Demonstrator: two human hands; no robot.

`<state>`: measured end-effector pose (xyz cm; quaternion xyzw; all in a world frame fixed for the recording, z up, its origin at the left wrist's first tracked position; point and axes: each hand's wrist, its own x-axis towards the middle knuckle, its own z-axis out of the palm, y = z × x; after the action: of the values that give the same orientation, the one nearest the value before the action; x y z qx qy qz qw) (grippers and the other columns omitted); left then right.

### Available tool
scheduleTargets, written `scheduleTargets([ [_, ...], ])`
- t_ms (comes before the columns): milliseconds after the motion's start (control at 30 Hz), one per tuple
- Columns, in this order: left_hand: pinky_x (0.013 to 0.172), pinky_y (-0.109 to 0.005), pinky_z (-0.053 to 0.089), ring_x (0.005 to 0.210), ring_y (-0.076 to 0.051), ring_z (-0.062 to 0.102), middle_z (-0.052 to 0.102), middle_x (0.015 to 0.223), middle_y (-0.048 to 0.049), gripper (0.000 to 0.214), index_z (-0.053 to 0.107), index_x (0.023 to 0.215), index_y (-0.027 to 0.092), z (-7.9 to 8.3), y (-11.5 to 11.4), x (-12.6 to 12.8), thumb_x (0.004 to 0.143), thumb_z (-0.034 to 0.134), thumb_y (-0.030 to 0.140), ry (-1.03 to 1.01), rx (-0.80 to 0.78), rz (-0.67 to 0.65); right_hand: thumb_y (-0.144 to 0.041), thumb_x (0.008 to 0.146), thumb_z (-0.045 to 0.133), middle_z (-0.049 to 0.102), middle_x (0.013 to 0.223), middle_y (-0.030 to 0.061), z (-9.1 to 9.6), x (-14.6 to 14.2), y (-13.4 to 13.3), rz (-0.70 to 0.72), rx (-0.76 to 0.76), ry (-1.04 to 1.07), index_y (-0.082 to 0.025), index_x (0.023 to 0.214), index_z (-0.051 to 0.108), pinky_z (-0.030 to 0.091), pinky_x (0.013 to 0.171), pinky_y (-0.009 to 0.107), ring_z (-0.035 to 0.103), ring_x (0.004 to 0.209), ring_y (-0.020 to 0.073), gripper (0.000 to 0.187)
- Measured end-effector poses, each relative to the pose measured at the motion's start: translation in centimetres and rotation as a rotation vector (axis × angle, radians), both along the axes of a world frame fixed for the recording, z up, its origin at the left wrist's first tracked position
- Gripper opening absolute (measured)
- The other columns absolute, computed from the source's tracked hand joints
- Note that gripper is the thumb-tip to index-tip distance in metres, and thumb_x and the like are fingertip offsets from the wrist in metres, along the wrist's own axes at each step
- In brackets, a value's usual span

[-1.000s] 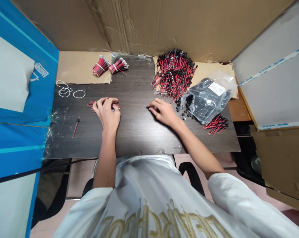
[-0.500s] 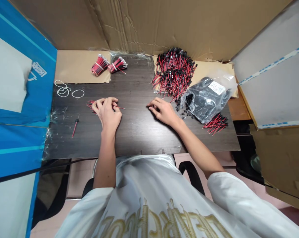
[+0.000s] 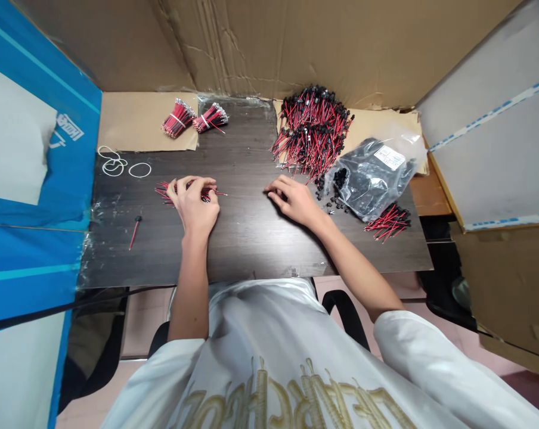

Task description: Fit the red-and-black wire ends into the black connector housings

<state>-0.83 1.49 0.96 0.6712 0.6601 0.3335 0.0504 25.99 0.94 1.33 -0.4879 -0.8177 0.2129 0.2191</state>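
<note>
On the left half of the dark table [image 3: 251,244], a loose bunch of red and black wires [image 3: 163,192] lies under the left hand [image 3: 194,199], its ends poking out on both sides. That hand arches over the bunch with bent fingers; whether they pinch it firmly or only rest on it, I cannot tell. The right hand [image 3: 291,199] lies near the middle, fingers loosely curled; nothing shows in it, though whether thumb and fingertip meet is hidden.

The wires look light, thin and springy, likely to slide apart and roll, so a hold around the middle with fingers and thumb should suit them best, sparing the ends.

One single wire [image 3: 135,232] lies nearer, to the left, and white rubber bands [image 3: 139,170] lie farther left. Two banded bundles [image 3: 178,119] sit at the far left. Far right of centre rises a big tangled heap of wires [image 3: 312,134]. Beside it, a plastic bag [image 3: 377,182] and scattered black bits [image 3: 341,207] crowd the space right of the right hand, with a smaller wire pile [image 3: 388,222] at the bag's near edge.
</note>
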Motion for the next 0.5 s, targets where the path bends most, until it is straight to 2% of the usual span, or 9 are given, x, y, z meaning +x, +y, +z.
scheduleTargets([
  [267, 0.123, -0.058, 0.030, 0.121, -0.030, 0.061, 0.074, 0.100, -0.0053, 0.015, 0.072, 0.093, 0.026, -0.48, 0.09, 0.15, 0.085, 0.065, 0.016, 0.013, -0.002, -0.027, -0.026, 0.107, 0.049, 0.071, 0.123, 0.0102, 0.16, -0.02, -0.07, -0.004, -0.005, 0.018, -0.019, 0.119, 0.070, 0.049, 0.092, 0.032, 0.066, 0.105, 0.0223, 0.025],
  [500, 0.122, -0.057, 0.030, 0.124, -0.032, 0.058, 0.073, 0.101, -0.0071, 0.012, 0.068, 0.092, 0.025, -0.24, -0.19, 0.60, 0.089, 0.062, 0.016, 0.061, -0.008, -0.062, -0.028, 0.108, 0.049, 0.071, 0.124, 0.0102, 0.17, 0.02, -0.08, -0.010, -0.020, 0.005, -0.020, 0.120, 0.070, 0.049, 0.093, 0.033, 0.066, 0.107, 0.0227, 0.025],
])
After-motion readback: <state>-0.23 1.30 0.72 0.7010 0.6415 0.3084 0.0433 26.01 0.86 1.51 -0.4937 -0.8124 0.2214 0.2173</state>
